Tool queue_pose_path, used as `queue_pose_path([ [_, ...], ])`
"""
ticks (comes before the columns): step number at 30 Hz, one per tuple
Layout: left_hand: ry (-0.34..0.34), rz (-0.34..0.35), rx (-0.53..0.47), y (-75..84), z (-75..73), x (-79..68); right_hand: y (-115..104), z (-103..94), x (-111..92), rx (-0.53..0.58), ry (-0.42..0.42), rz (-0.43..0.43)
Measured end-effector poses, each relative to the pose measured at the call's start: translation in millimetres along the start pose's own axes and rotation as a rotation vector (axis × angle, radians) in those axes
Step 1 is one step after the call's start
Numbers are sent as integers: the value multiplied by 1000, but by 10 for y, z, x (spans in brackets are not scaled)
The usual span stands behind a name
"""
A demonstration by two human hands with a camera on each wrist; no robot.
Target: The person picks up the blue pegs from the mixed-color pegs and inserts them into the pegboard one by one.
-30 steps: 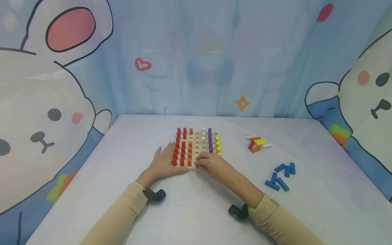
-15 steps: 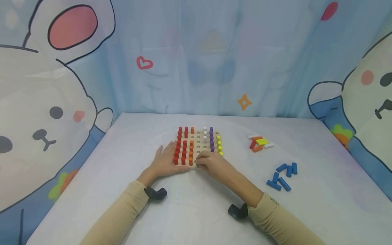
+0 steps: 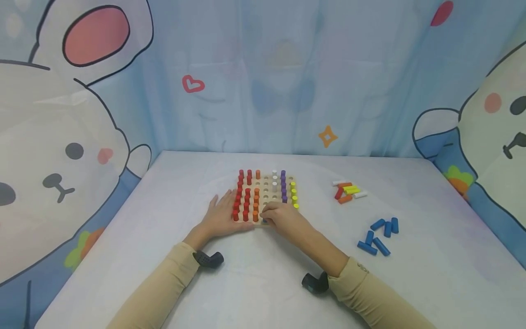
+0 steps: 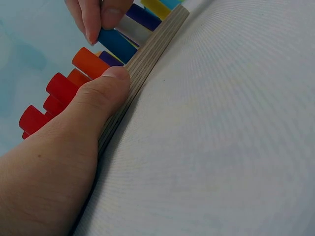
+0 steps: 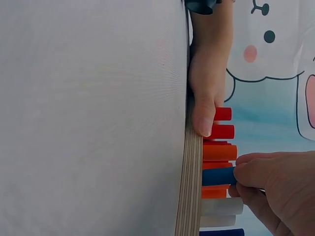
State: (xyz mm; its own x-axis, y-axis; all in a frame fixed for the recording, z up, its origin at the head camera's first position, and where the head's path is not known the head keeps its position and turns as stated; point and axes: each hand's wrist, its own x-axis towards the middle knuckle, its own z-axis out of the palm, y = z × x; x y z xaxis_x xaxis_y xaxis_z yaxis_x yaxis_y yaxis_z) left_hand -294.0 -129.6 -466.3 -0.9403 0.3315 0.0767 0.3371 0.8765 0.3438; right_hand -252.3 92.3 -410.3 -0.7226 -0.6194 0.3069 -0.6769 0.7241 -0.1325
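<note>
A wooden pegboard [image 3: 260, 223] lies on the table, with columns of upright red, orange, white, purple and yellow pegs. My left hand [image 3: 222, 215] rests against its left side, fingers extended, with the thumb [image 4: 110, 83] along the front edge. At the front row my right hand [image 3: 285, 219] pinches the top of a blue peg [image 5: 218, 176] between thumb and fingers. That peg stands upright at the board, beside an orange peg [image 5: 220, 151] and a white peg [image 5: 221, 205]. In the head view the right hand hides part of the board's front right.
Several loose blue pegs [image 3: 381, 246] lie to the right of the board. Farther back is a small pile of white, orange, red and yellow pegs [image 3: 350, 188]. A printed curtain [image 3: 263, 91] hangs behind the table. Each wrist wears a black device [image 3: 208, 260].
My right hand has shifted very slightly at the same blue peg, and more of the peg shows below the fingers. The left hand stays in place on the board.
</note>
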Motion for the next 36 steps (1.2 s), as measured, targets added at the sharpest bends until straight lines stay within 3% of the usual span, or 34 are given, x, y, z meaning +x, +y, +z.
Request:
queue_pose_path([
  [18,10,3,-3,-10,6,-4,-30,8,-23,-14,31,-8],
  [28,29,17,-13,-26,18,-5,-86,-53,-46,-11,67,64],
  [36,-1,7,2,-12,-5,-11,-125,-128,-106,-23,62,128],
])
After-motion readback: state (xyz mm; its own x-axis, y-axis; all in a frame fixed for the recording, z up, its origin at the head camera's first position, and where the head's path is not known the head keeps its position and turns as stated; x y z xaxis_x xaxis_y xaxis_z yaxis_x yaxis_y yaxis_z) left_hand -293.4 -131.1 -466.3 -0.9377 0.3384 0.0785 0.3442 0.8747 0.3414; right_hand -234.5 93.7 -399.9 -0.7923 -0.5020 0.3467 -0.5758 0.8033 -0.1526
